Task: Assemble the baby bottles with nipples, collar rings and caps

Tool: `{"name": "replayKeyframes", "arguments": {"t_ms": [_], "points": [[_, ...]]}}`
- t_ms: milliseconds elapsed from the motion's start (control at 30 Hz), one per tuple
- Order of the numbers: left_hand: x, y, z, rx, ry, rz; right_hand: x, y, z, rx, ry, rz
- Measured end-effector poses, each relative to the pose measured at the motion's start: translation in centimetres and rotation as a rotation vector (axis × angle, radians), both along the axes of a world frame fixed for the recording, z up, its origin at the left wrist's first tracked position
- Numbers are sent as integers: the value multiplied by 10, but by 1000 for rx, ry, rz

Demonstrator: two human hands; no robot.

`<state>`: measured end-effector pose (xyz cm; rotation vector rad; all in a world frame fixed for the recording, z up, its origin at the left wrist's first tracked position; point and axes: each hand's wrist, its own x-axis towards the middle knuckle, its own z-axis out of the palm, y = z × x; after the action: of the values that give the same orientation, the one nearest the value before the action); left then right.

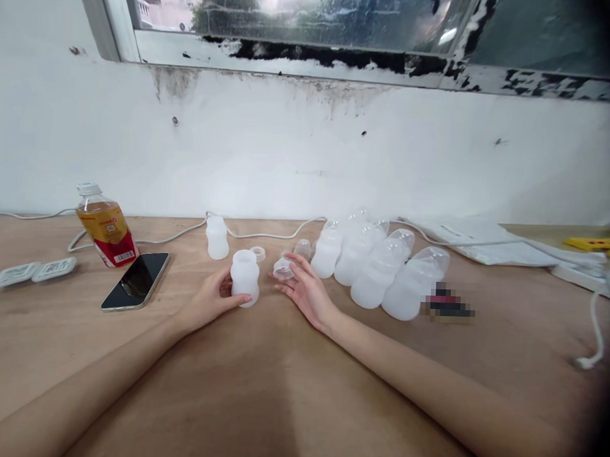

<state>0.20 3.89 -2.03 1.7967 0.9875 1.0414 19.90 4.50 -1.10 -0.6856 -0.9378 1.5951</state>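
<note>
My left hand [221, 297] is wrapped round a frosted white bottle [244, 277] that stands upright with its mouth uncovered. Just to the right, my right hand [305, 290] holds a clear ring with a nipple [283, 269] between thumb and fingers. Behind these lie a loose clear ring [257, 253] and a clear dome cap [303, 248]. A second uncapped bottle [217, 239] stands behind my left hand. To the right of my right hand, several bottles with clear domed caps [376, 274] stand close together.
A black phone [136, 281] lies at left by a drink bottle [108, 228] and two small packs [54, 269]. White cable [269, 236] runs along the wall. At right are plastic bags [474, 241], a yellow object [592, 244] and a blurred-out item [447, 304].
</note>
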Motion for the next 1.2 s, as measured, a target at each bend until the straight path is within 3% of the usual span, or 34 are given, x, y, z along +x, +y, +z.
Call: {"name": "replayKeyframes", "arguments": {"t_ms": [100,267,467,667,900,1200], "points": [[-4,-3,1,3,20,20,0,0,0,-22,54,11],[-7,-6,6,86,158,202,2,1,2,-55,85,137],[-6,-11,12,178,302,265,3,5,0,-101,137,80],[-5,-17,13,320,381,296,0,-1,2,76,44,156],[-6,-20,18,232,405,314,2,-2,0,163,-65,172],[-8,-20,19,204,368,230,16,3,6,424,-346,227]]}}
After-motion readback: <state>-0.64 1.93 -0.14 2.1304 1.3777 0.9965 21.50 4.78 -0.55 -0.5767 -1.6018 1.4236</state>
